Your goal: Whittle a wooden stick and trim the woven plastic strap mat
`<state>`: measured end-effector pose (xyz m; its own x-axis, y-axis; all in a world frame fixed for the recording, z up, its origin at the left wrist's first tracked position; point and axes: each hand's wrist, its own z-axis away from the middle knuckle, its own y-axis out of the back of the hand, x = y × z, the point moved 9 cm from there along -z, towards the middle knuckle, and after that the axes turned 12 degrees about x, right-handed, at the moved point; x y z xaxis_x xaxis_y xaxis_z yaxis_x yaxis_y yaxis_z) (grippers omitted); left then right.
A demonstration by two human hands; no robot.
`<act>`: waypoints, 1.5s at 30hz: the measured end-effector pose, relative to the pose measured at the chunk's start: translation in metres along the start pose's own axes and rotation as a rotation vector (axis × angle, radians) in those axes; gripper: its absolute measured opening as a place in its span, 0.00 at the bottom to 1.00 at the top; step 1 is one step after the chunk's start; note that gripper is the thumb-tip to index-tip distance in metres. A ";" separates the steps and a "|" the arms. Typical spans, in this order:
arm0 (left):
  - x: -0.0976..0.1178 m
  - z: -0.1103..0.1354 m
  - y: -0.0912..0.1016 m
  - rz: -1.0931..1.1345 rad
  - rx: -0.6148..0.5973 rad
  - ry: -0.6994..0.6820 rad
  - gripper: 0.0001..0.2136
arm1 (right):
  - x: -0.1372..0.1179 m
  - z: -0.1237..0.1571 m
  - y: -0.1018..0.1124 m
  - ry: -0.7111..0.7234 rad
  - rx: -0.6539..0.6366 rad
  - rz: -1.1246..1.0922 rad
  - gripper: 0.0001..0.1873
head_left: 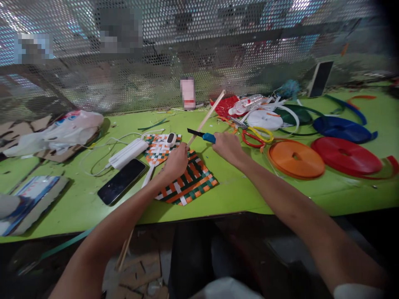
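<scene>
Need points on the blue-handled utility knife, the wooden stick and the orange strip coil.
Blue-handled utility knife (208, 137): head view, exposed part of the handle.
Wooden stick (208, 115): head view, middle of the shaft.
Orange strip coil (281, 157): head view, flat face left of the hole.

**Table in front, screen behind**

At centre, a knife in the right hand crosses a stick in the left hand. Below lies a woven mat, with a woven fan at its upper left. Left of the mat lies a phone, a power bank behind it; a plastic bag sits toward the left edge. Strip coils spread rightward, with scissors between two.
</scene>
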<state>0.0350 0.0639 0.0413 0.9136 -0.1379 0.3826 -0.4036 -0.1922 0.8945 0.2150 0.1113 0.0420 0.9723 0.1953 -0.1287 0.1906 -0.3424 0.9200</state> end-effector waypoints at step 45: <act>-0.011 0.006 -0.012 -0.066 0.023 -0.026 0.12 | 0.014 0.000 -0.008 -0.004 -0.065 -0.009 0.15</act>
<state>0.0300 0.0619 0.0248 0.9367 -0.1495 0.3167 -0.3440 -0.2239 0.9119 0.2270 0.1167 0.0333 0.9711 0.1943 -0.1390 0.1907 -0.2800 0.9409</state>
